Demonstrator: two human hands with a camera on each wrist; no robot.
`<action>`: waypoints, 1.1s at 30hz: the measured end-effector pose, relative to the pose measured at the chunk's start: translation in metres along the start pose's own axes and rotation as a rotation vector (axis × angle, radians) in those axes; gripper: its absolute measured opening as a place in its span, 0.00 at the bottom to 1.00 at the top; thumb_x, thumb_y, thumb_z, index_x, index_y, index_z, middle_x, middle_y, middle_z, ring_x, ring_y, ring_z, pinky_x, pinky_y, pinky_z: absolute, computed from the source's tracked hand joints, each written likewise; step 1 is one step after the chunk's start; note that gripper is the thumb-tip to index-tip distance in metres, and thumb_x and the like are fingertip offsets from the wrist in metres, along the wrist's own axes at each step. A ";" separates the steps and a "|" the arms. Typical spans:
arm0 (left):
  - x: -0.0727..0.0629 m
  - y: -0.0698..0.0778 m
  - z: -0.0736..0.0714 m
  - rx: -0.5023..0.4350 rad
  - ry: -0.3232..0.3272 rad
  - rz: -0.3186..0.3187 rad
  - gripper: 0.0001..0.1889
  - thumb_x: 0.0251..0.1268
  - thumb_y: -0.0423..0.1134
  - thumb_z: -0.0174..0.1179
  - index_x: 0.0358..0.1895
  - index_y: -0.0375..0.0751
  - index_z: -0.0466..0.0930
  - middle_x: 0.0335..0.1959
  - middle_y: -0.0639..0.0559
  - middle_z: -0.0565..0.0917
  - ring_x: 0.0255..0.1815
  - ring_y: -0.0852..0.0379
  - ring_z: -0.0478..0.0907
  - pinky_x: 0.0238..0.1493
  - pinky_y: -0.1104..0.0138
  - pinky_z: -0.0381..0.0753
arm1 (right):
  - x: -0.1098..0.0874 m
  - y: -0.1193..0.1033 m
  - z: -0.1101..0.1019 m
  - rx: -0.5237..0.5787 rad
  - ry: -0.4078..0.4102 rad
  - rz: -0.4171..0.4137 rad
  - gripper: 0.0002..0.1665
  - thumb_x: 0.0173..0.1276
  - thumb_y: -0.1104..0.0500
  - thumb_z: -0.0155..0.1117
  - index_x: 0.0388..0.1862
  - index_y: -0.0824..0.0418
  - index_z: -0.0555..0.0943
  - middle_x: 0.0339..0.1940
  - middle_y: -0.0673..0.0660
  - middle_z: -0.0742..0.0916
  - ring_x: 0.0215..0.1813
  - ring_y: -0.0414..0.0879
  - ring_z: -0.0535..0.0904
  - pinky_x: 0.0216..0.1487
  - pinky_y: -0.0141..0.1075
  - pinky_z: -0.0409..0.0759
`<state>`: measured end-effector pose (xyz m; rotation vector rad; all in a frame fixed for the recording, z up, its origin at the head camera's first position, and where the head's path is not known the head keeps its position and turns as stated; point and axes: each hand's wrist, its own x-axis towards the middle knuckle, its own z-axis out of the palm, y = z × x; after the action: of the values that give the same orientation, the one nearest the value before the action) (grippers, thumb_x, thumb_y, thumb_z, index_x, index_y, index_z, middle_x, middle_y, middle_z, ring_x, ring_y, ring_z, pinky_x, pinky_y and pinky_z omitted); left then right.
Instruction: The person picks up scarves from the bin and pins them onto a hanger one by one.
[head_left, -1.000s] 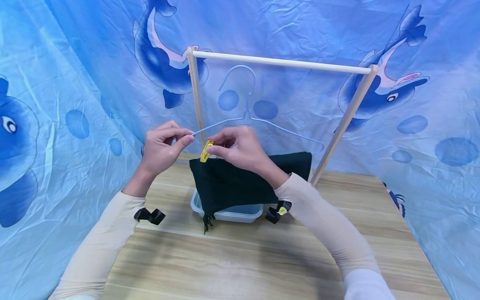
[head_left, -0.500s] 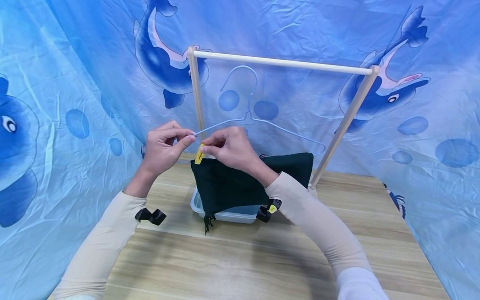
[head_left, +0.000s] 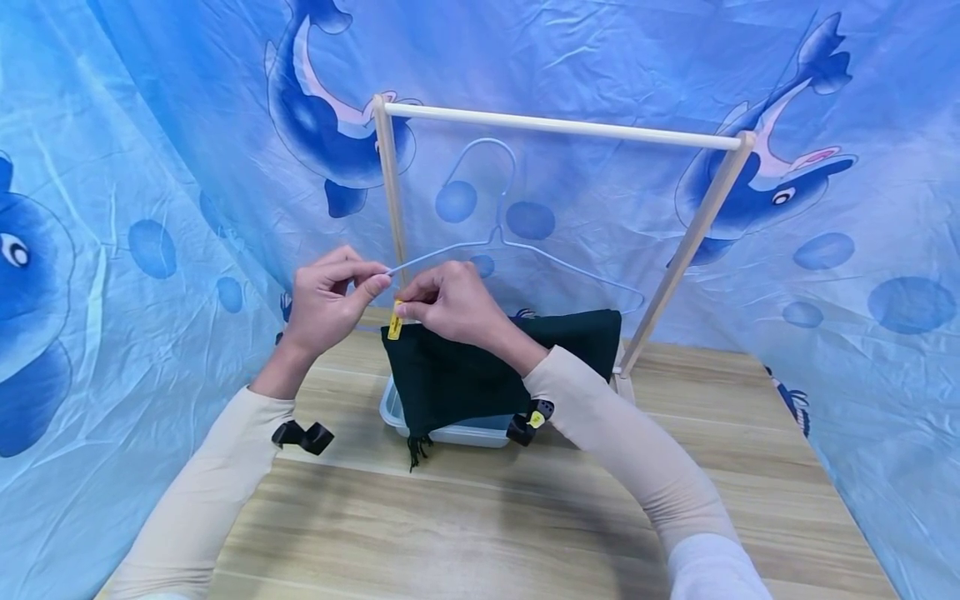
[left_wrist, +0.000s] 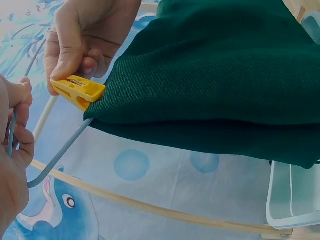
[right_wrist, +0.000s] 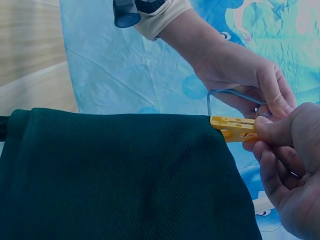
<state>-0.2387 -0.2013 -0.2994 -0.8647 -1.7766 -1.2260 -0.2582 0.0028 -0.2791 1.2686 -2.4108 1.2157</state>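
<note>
My left hand (head_left: 330,300) pinches the left arm of a light blue wire hanger (head_left: 491,237), whose hook points up. Over the hanger's lower bar drapes a dark green fringed scarf (head_left: 465,375). Thumb and fingers of my right hand (head_left: 453,300) pinch a yellow clothespin (head_left: 395,321) at the scarf's upper left corner. In the left wrist view the clothespin (left_wrist: 79,91) has its front end right at the cloth's folded edge, by the bar. The right wrist view shows the clothespin's tip (right_wrist: 220,123) overlapping the scarf's corner (right_wrist: 200,130).
A wooden rack (head_left: 562,125) with a white top rod stands behind the hanger. Below the scarf, a pale blue plastic basin (head_left: 465,435) sits on the wood-grain table (head_left: 420,533). Blue dolphin-print cloth (head_left: 615,50) surrounds the table.
My right hand has moved left and slightly down, bringing the clothespin onto the scarf's upper left corner. The left hand keeps its hold on the hanger.
</note>
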 end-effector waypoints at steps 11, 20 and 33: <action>-0.005 -0.001 -0.001 -0.002 -0.043 -0.015 0.05 0.56 0.18 0.69 0.35 0.27 0.89 0.22 0.52 0.76 0.22 0.62 0.63 0.22 0.72 0.56 | -0.001 0.002 0.001 -0.003 -0.085 0.039 0.13 0.67 0.53 0.75 0.45 0.59 0.90 0.36 0.49 0.92 0.34 0.35 0.85 0.37 0.29 0.83; -0.007 0.000 -0.002 -0.001 -0.068 -0.032 0.05 0.58 0.19 0.69 0.36 0.27 0.89 0.23 0.51 0.76 0.21 0.61 0.63 0.22 0.71 0.57 | -0.004 0.005 0.002 0.023 -0.086 0.019 0.21 0.69 0.50 0.73 0.56 0.59 0.87 0.38 0.49 0.91 0.37 0.38 0.83 0.39 0.31 0.83; -0.007 0.000 -0.003 0.003 -0.057 -0.043 0.08 0.56 0.15 0.67 0.36 0.27 0.89 0.23 0.52 0.77 0.22 0.62 0.64 0.22 0.71 0.58 | -0.016 0.002 -0.013 0.007 -0.016 0.011 0.26 0.67 0.48 0.74 0.61 0.58 0.85 0.51 0.52 0.90 0.41 0.37 0.84 0.42 0.30 0.83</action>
<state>-0.2346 -0.2052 -0.3051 -0.8713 -1.8503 -1.2371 -0.2524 0.0231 -0.2797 1.2731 -2.4297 1.2222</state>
